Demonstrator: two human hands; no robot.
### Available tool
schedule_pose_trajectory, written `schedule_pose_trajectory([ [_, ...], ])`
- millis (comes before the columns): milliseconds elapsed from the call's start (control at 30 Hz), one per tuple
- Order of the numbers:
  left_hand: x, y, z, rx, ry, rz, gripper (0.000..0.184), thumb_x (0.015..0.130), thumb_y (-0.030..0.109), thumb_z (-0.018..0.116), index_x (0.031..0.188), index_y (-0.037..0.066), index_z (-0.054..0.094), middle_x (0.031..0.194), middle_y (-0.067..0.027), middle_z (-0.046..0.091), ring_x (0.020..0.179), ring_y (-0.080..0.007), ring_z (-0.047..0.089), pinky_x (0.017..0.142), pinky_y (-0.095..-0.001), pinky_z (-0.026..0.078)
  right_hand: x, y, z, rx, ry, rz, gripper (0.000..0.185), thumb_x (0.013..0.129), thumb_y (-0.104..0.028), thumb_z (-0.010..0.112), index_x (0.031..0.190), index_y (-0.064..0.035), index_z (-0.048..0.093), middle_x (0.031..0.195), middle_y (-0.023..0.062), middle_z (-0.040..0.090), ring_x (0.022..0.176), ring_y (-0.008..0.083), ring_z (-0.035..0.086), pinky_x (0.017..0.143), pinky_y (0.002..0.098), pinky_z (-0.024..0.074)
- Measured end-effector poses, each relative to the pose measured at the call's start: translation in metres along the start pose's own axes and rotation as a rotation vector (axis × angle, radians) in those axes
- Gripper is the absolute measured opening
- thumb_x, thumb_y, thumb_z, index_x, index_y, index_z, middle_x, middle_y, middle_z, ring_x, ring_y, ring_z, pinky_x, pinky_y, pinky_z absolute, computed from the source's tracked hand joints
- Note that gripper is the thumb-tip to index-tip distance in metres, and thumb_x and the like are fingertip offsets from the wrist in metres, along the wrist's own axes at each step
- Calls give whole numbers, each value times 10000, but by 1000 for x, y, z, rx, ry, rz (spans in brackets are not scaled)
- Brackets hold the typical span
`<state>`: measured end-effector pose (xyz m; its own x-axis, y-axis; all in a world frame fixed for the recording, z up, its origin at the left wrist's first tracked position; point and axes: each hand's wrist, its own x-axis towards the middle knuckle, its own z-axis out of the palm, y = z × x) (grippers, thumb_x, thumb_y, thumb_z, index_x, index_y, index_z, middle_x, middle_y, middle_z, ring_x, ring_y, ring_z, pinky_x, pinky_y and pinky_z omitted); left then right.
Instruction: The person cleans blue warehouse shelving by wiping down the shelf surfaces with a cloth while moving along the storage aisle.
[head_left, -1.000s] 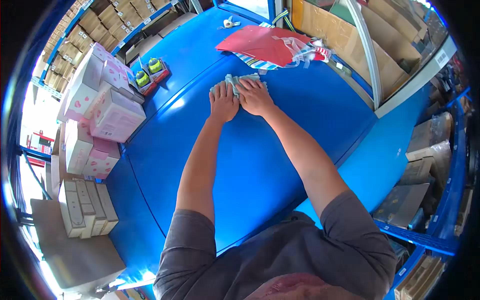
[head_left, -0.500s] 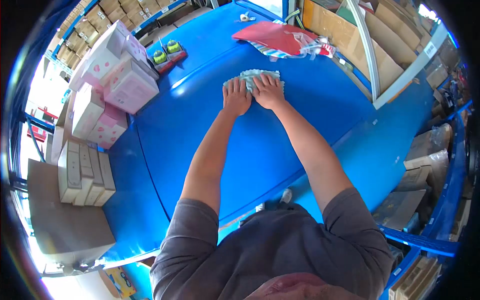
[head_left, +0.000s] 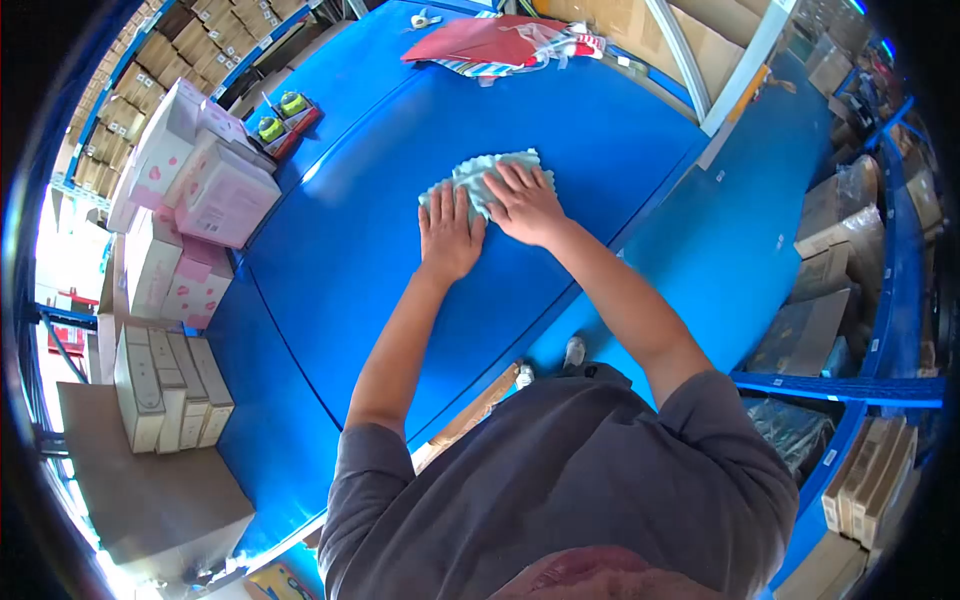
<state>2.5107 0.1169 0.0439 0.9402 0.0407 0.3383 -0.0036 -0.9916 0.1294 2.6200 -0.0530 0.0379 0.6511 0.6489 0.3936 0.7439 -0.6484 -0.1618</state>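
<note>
A pale mint-green cloth with scalloped edges (head_left: 474, 178) lies spread and lightly rumpled near the centre of the frame, its soft, matt folds bunched between the hands. The bare left hand (head_left: 450, 240) lies palm down with its fingertips on the cloth's lower left part; the bare right hand (head_left: 524, 205) lies flat over its right part. Both hands are open, fingers extended, neither clamped on anything. Beneath is a smooth, glossy blue table surface (head_left: 400, 310), crossed by thin dark seams. At the top of the frame, a flat, dull-red sheet (head_left: 465, 42) overlaps striped fabric (head_left: 480, 70) beside crinkled clear plastic (head_left: 545, 42). Angular pink-and-white patterned cartons (head_left: 228, 195) stand at left, above slim off-white boxes (head_left: 165, 395).
</note>
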Motion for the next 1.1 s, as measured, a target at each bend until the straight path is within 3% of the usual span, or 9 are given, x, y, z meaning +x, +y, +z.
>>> schedule_pose_trajectory([
  [267, -71, 64, -42, -75, -122, 53, 658, 1068, 359, 419, 1606, -4, 314, 1679, -264, 254, 1571, -454, 185, 1253, -607, 117, -78, -25, -57, 63, 126, -53, 517, 997, -318, 577, 1460, -91, 559, 1571, 160, 476, 1433, 380, 445, 1150, 543, 336],
  [333, -78, 77, -46, -74, -96, 53, 665, 1049, 339, 448, 1585, -38, 335, 1657, -297, 273, 1556, -487, 197, 1242, -629, 122, -83, -27, -63, 93, 121, -64, 504, 993, -294, 575, 1448, -76, 566, 1560, 164, 487, 1435, 375, 444, 1157, 540, 326],
  [600, -45, 90, -33, -71, -116, 156, 662, 1021, 296, 479, 1541, -100, 375, 1624, -340, 306, 1539, -525, 207, 1231, -654, 111, -82, -8, -62, 128, 43, -90, 487, 998, -251, 542, 1434, -35, 558, 1544, 175, 496, 1463, 374, 402, 1202, 545, 276],
  [733, -5, 103, -5, -104, -47, 244, 649, 1019, 295, 474, 1522, -109, 403, 1614, -341, 324, 1532, -521, 226, 1228, -655, 121, -74, 32, -60, 55, 74, -33, 475, 1010, -229, 511, 1435, -18, 552, 1525, 153, 514, 1471, 341, 385, 1211, 518, 265],
  [933, 70, 141, 33, -100, -130, 383, 635, 1055, 307, 412, 1565, -67, 361, 1645, -316, 286, 1544, -514, 197, 1223, -659, 133, -74, 114, -66, 6, 83, 104, 478, 1021, -251, 481, 1453, -62, 565, 1526, 91, 536, 1438, 302, 441, 1200, 475, 299],
  [1100, 142, 183, 76, -193, -38, 462, 621, 1029, 338, 456, 1491, -76, 481, 1605, -299, 383, 1514, -500, 283, 1213, -649, 177, -65, 191, -67, -55, 167, 215, 477, 1013, -248, 498, 1451, -79, 584, 1512, 82, 556, 1432, 295, 449, 1202, 471, 304],
])
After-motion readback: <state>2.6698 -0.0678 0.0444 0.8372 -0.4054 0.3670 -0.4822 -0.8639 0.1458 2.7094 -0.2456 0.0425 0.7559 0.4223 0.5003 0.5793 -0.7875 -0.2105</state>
